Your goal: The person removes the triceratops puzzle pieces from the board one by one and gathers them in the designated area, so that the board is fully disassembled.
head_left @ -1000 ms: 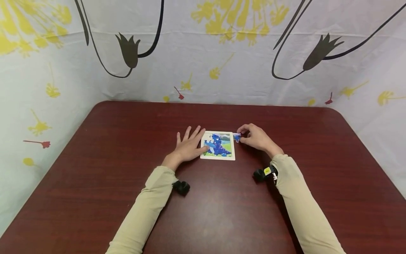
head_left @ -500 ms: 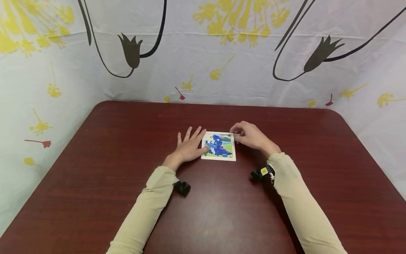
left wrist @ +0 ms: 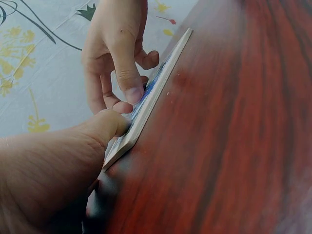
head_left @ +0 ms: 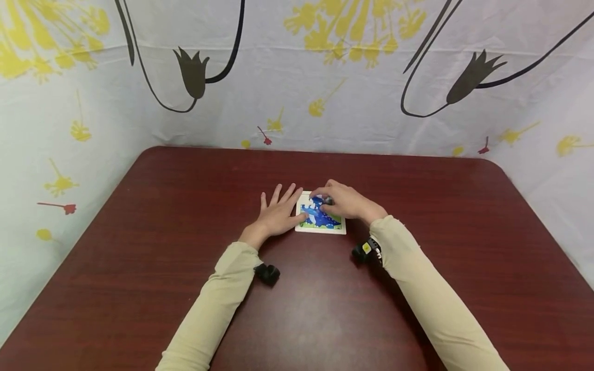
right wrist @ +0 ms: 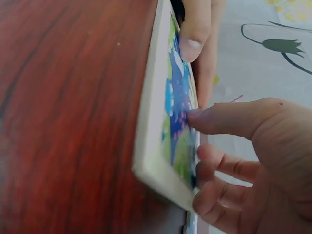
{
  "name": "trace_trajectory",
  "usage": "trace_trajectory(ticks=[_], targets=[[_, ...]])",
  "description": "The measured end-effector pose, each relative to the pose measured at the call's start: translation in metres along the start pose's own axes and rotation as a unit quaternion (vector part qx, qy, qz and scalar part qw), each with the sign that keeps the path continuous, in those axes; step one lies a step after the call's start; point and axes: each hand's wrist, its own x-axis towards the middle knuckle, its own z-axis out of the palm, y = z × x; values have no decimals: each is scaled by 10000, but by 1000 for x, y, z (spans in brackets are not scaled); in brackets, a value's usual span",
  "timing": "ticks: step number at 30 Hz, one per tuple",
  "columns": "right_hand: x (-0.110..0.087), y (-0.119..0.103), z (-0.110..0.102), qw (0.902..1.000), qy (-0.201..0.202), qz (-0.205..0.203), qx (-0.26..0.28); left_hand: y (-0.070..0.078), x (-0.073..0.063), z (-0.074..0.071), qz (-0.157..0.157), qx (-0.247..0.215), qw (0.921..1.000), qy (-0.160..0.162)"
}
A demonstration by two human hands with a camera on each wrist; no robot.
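Observation:
A square jigsaw puzzle (head_left: 320, 222) with a blue dinosaur picture lies in a pale frame (right wrist: 145, 146) on the table. My left hand (head_left: 276, 215) rests over the frame's left side, fingers spread, its thumb (left wrist: 112, 123) on the picture. From the right, my right hand (head_left: 345, 201) reaches over the upper part of the puzzle. Its thumb (right wrist: 214, 118) and bent forefinger come down on the picture around a puzzle piece (head_left: 316, 201) by the dinosaur's head. Part of that piece is hidden by the fingers. A bluish loose piece (right wrist: 191, 225) shows just outside the frame's right edge.
A dark red wooden table (head_left: 297, 309) with rounded far corners carries everything. Behind it hangs a white cloth (head_left: 260, 72) printed with flowers. A black wrist camera is strapped to each forearm.
My right hand has moved left from the loose piece beside the frame to over the puzzle, its thumb and forefinger now on the picture. The left hand has stayed in place.

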Motion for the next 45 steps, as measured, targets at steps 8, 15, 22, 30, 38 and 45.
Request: trace_trajectory(ticks=[8,15,22,30,38,45], targets=[[1,-2,-1,9997,-184,141,125,0,0,-1,46,-41,10000,6],[3,-3,0,9996,-134,140,215,-1,-1,-5,9,-95,10000,19],[2,-3,0,9992,-164,213,301,-2,0,-5,22,-131,9999,-16],[0,1,5,9974,436,332,459,-1,1,-3,44,-107,9999,-62],[-1,2,2,9953,883,299,271,0,2,-3,38,-107,9999,-22],[0,4,2,9947,824,256,557,-1,1,-3,17,-94,9999,-32]])
